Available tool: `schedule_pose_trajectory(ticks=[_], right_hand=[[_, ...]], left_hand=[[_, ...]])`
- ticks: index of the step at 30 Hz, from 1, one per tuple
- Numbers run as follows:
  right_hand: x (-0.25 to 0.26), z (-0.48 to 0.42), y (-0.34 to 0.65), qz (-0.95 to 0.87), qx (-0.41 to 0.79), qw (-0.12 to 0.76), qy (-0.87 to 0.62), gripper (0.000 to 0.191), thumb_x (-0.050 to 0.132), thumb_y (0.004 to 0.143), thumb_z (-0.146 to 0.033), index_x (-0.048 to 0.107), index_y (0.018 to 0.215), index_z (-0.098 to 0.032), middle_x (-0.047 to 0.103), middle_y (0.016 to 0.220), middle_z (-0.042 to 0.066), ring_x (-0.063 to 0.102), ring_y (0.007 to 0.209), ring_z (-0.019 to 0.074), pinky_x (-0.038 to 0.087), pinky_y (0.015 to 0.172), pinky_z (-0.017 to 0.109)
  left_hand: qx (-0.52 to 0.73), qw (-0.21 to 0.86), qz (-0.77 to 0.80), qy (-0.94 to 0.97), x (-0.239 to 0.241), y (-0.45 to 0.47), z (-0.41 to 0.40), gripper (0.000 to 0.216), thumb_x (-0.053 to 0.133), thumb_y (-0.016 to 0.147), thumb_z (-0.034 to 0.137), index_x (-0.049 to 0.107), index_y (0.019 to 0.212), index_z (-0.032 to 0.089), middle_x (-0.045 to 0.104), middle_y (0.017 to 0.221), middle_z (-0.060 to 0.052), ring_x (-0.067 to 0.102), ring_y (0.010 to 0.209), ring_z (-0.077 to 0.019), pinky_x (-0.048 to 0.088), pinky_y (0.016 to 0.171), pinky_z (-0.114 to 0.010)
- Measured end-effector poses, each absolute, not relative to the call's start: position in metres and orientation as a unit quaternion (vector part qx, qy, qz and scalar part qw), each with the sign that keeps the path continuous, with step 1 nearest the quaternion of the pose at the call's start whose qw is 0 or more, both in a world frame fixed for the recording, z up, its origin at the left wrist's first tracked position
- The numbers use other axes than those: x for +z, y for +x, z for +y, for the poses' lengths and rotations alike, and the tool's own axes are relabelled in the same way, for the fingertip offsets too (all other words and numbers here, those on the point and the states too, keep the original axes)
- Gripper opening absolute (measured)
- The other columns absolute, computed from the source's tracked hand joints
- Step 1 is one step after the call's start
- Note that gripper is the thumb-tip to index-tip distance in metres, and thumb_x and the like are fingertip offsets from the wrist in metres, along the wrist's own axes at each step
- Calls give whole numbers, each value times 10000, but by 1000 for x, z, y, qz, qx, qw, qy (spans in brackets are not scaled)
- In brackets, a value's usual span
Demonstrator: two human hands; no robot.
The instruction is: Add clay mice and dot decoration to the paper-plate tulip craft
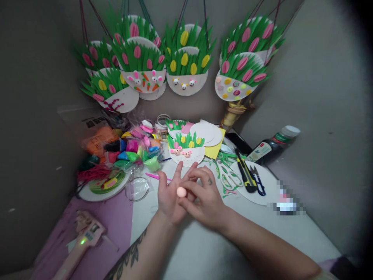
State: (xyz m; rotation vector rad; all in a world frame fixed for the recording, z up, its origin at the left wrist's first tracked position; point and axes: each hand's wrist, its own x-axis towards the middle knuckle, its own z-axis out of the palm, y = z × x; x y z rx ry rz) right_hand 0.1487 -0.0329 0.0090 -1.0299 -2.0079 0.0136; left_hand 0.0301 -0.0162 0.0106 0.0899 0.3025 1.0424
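A small pale pink clay ball [181,192] sits over the palm of my left hand [169,200], which is turned up with its fingers spread. My right hand [210,200] pinches the ball between thumb and fingertips. Just beyond my fingers lies a paper-plate basket [192,158] with green paper grass, yellow tulips and two pink animal faces. A pink stick tool [157,177] is left of my fingertips, partly hidden by my left hand.
Bagged coloured clay [131,146] heaps up at the left, behind a glue gun [90,233]. White scissors [229,175], a yellow-black cutter [246,171] and thread snips [258,181] lie right. A dark bottle [269,147] stands behind them. Finished plate baskets [188,83] hang along the wall.
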Motion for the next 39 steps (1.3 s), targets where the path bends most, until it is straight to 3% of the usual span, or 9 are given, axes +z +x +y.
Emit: schedule_pose_trajectory(ticks=[8, 16, 21, 24, 26, 30, 34, 39], right_hand=[[7, -31, 151, -793, 52, 438, -421, 159, 639, 772, -311, 642, 896, -212, 510, 994, 77, 493, 1000, 260, 407, 950, 497], [3, -15, 170, -686, 235, 503, -471, 155, 574, 861, -364, 631, 884, -222, 558, 975, 68, 567, 1008, 223, 485, 893, 392], [-4, -10, 180, -728, 43, 484, -484, 168, 643, 797, -310, 651, 950, -244, 527, 1050, 73, 518, 1066, 265, 425, 950, 483], [-6, -11, 182, -757, -42, 465, -457, 215, 672, 767, -271, 646, 980, -252, 510, 1072, 73, 486, 1096, 280, 394, 975, 522], [-7, -11, 183, -764, -55, 459, -450, 244, 682, 760, -260, 638, 1000, -254, 503, 1086, 74, 478, 1105, 282, 400, 971, 522], [-9, -10, 185, -766, -75, 448, -455, 249, 684, 755, -248, 635, 998, -262, 511, 1098, 75, 468, 1123, 294, 400, 974, 539], [-12, -9, 185, -769, -92, 434, -461, 229, 673, 754, -236, 643, 980, -255, 529, 1126, 79, 461, 1147, 299, 379, 998, 553], [-11, -9, 184, -776, -85, 423, -461, 303, 694, 752, -306, 630, 1044, -257, 538, 1137, 90, 460, 1158, 312, 367, 1009, 564]], left_hand=[[487, 860, 148, 46, 8, 32, -15, 773, 290, 835, 723, 281, 1433, 232, 448, 1420, -171, 485, 1259, -316, 399, 981, -512], [497, 856, 136, 37, 10, 33, -13, 713, 370, 828, 707, 391, 1352, 223, 528, 1342, -149, 527, 1197, -256, 437, 943, -415], [497, 817, 278, 91, 7, 37, -11, 480, 450, 903, 510, 536, 1188, 134, 657, 1037, -127, 635, 905, -191, 498, 796, -309], [492, 823, 270, 88, 6, 37, -10, 557, 346, 917, 567, 554, 1173, 119, 652, 1034, -136, 638, 820, -170, 510, 740, -292], [490, 825, 265, 98, 6, 37, -10, 543, 350, 920, 560, 564, 1170, 127, 655, 1036, -131, 637, 794, -158, 512, 718, -285], [497, 786, 318, 184, 1, 37, -11, 331, 603, 858, 377, 613, 1100, 150, 681, 930, -70, 624, 749, -123, 500, 716, -256], [503, 754, 348, 240, -4, 38, -11, 386, 759, 726, 285, 641, 1075, 169, 706, 919, -51, 642, 806, -132, 489, 767, -260], [495, 732, 387, 265, -5, 38, -9, 446, 802, 663, 284, 656, 1062, 147, 729, 904, -84, 667, 847, -172, 485, 760, -262]])
